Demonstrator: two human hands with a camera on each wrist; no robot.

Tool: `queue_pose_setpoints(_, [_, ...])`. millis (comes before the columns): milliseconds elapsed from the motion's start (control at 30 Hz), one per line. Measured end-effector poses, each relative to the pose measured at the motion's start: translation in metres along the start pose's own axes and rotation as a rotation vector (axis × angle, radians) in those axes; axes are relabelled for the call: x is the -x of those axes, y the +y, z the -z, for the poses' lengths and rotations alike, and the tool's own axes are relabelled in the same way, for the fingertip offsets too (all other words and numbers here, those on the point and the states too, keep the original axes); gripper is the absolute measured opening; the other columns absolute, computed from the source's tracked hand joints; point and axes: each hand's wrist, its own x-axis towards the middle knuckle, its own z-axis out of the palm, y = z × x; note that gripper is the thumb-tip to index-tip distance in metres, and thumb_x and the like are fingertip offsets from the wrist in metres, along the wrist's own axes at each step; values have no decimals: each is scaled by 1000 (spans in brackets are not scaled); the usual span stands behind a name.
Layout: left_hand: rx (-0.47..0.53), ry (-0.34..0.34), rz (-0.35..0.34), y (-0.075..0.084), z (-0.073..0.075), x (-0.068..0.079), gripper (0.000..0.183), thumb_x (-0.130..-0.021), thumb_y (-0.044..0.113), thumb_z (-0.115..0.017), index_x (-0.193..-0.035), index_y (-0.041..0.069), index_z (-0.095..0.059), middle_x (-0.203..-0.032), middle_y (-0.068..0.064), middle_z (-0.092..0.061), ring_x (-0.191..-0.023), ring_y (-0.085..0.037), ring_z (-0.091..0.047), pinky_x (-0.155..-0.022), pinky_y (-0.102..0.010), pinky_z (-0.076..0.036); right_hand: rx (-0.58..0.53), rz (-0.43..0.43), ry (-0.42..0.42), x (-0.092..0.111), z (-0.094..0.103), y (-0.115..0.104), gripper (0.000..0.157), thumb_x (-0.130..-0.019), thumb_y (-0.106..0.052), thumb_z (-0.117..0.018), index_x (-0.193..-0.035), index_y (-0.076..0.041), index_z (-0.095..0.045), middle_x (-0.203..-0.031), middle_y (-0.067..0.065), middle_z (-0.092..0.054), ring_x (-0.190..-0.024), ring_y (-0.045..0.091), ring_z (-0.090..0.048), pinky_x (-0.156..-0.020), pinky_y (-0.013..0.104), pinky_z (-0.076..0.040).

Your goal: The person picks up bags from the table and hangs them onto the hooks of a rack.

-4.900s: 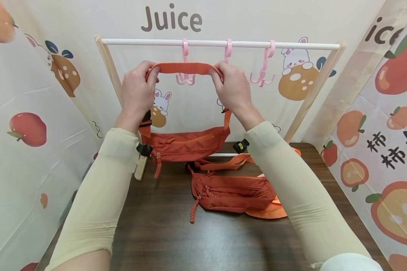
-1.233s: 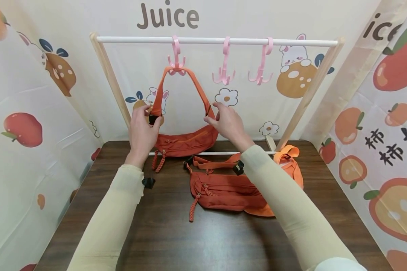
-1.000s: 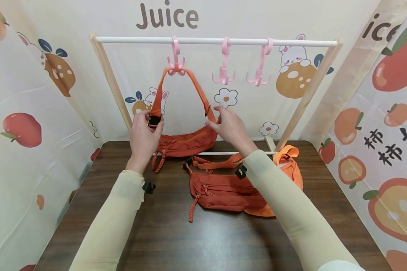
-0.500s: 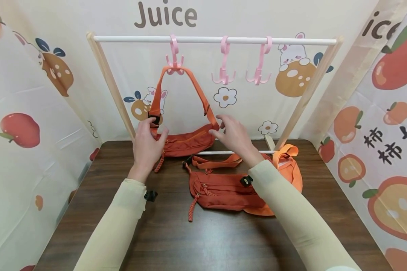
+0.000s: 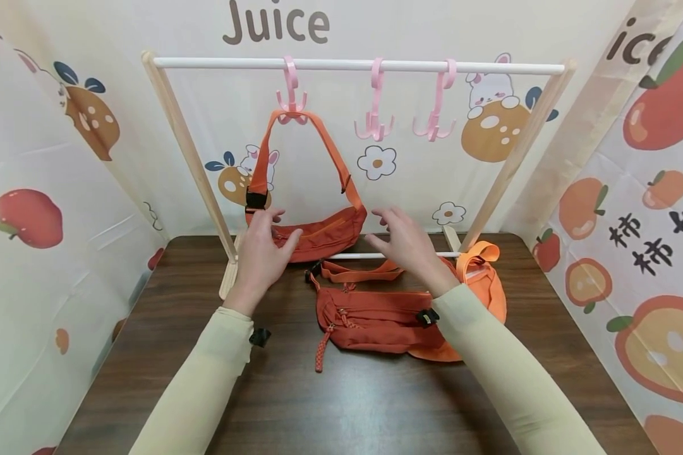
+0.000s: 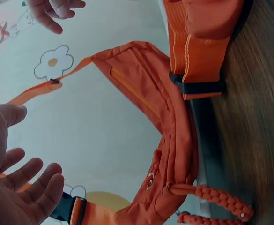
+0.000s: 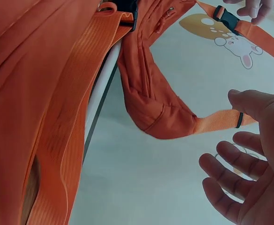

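A rust-red waist bag [image 5: 330, 234] hangs by its orange strap [image 5: 331, 146] from the leftmost pink hook [image 5: 292, 95] on the rack. My left hand [image 5: 263, 253], fingers spread and holding nothing, is in front of the bag's left end and hides part of it. To the right of the bag, my right hand [image 5: 411, 243] is held with relaxed fingers, also holding nothing. A black buckle [image 5: 256, 200] sits on the left side of the strap. On the table below lies a second rust-red waist bag [image 5: 375, 319], its strap gathered behind it and its right end overlapped by my right forearm.
Two more pink hooks [image 5: 375, 104] hang with nothing on them from the white rail [image 5: 330, 64]. A lighter orange bag [image 5: 491, 287] lies at the right, behind my forearm. Wooden posts [image 5: 187, 145] hold up the rack on the dark wooden table [image 5: 341, 404].
Earlier both hands held the bag's strap up near the rail; the strap now hangs on the left hook. Both hands have let go, lowered and drawn back from the strap.
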Motion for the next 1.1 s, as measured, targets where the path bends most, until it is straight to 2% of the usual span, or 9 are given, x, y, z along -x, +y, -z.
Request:
queue_pose_setpoints(267, [14, -111, -44, 6, -16, 3, 52, -98, 33, -79, -138, 5, -63, -126, -15, -65, -109, -32, -64, -88, -50, -55, 49, -28, -42, 12, 5, 13, 64, -99, -38, -77, -154, -15, -54, -134, 9, -63, -120, 30, -63, -96, 52, -52])
queue_pose_setpoints(567, [15, -258, -56, 14, -38, 10, 55, -99, 36, -78, -142, 6, -61, -137, -13, -62, -124, -33, -61, -100, -53, -53, 95, 4, -50, 26, 6, 34, 62, -98, -33, -79, -152, -11, -55, -143, 12, -59, -121, 34, -62, -101, 54, -50])
queue_pose_setpoints(767, [20, -334, -76, 17, -54, 12, 55, -98, 35, -79, -142, 7, -61, -136, -13, -62, -122, -30, -62, -98, -51, -54, 139, 29, -61, 30, 6, 46, 61, -97, -29, -80, -149, -7, -58, -139, 16, -61, -123, 39, -60, -103, 59, -47])
queue_pose_setpoints(933, [12, -419, -73, 18, -67, 13, 55, -97, 35, -80, -143, 10, -61, -137, -10, -62, -121, -28, -62, -97, -51, -55, 171, 6, -75, 34, 3, 55, 60, -96, -26, -81, -148, -5, -59, -139, 19, -61, -127, 41, -58, -103, 62, -46])
queue_pose_setpoints(1100, [-23, -503, -104, 17, -81, 12, 52, -96, 32, -83, -140, 12, -64, -134, -6, -62, -119, -25, -63, -97, -49, -55, 178, -8, -93, 39, 1, 64, 60, -96, -25, -82, -148, -6, -58, -139, 20, -60, -128, 42, -57, -101, 63, -47])
